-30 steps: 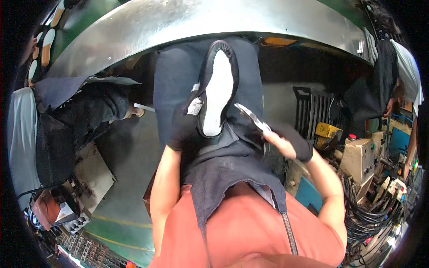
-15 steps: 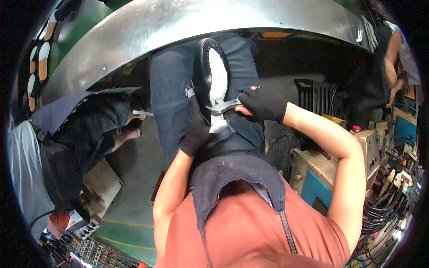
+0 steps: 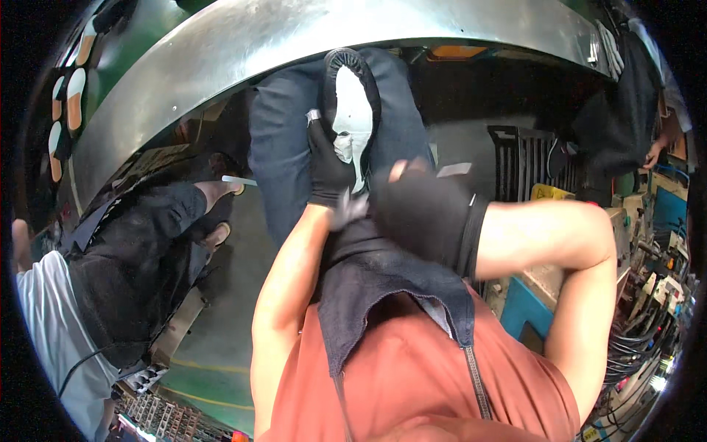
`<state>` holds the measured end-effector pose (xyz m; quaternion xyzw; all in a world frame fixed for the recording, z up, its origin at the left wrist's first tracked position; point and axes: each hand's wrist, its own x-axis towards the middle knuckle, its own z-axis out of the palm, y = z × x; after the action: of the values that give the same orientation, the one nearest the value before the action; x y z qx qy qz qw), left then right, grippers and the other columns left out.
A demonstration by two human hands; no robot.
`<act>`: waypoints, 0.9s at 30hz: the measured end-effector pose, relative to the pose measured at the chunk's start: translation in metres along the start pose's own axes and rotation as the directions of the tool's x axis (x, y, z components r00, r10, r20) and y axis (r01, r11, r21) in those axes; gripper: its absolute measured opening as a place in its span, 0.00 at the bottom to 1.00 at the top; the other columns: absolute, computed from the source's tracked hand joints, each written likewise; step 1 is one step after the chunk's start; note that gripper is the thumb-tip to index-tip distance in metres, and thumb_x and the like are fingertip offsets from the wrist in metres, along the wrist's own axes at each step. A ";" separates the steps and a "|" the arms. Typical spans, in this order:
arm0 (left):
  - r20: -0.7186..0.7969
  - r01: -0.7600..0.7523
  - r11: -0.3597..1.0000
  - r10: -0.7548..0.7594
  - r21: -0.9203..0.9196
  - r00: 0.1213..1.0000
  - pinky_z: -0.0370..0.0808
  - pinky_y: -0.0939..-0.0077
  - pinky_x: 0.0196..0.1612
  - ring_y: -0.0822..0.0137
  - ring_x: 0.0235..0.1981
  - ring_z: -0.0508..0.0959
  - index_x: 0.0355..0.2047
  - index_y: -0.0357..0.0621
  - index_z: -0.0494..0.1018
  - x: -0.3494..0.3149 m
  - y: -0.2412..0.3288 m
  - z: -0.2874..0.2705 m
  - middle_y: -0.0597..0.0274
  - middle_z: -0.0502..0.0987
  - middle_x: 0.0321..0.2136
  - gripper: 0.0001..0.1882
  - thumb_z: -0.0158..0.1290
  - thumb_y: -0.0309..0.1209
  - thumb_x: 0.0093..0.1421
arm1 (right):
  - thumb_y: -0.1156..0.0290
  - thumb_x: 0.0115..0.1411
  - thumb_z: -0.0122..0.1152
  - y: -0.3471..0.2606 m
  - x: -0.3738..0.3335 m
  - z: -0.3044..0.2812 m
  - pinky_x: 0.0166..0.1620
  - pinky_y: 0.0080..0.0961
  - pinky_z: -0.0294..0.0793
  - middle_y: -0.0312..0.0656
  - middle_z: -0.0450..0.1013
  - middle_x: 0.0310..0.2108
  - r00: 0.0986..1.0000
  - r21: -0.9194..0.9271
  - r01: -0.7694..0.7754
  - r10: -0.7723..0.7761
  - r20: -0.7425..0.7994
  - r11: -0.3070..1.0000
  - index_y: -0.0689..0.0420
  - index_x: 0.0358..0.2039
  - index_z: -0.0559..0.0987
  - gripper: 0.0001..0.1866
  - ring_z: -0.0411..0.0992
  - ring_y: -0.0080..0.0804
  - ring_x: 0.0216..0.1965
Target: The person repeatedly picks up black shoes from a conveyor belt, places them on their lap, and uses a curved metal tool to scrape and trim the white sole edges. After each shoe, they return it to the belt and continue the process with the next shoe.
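A black shoe upper (image 3: 373,110), pleated around its toe, lies sole side up along my lap with its toe away from me. Its white underside (image 3: 352,103) faces up, and a crumpled white flap (image 3: 343,146) sticks up near the middle. My left hand (image 3: 329,163), in a black fingerless glove, is wrapped around the left side of the shoe. Close to the heel end, my right hand (image 3: 420,210), gloved the same way, is closed on metal pincers (image 3: 349,211). Both the right hand and pincers are smeared by motion; the heel is partly hidden.
A curved metal bench (image 3: 294,33) runs across in front of my knees. Insoles (image 3: 76,99) hang at the far left. Another person's legs (image 3: 147,236) are close on my left. A slatted black crate (image 3: 519,158) and machinery with cables (image 3: 641,324) stand right.
My right hand and the pincers have come back toward my body, off the middle of the shoe. The shoe has turned slightly, its white underside facing up more, with a flap now raised.
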<state>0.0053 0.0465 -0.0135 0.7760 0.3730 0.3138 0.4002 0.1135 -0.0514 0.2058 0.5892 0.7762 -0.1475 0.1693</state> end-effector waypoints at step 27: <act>0.470 0.538 0.731 -0.332 -0.419 0.818 0.71 0.74 0.42 0.66 0.37 0.73 0.53 0.40 0.64 0.014 0.012 -0.032 0.57 0.71 0.38 0.25 0.34 0.47 0.68 | 0.53 0.62 0.52 0.087 0.016 0.053 0.32 0.45 0.74 0.55 0.75 0.26 0.964 0.557 -0.145 0.244 -0.108 0.818 0.60 0.31 0.76 0.20 0.74 0.56 0.28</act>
<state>-0.0086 0.0655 0.0148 0.5653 0.3638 0.1509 0.7248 0.1980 -0.0371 0.1486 0.6998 0.6495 -0.2913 -0.0593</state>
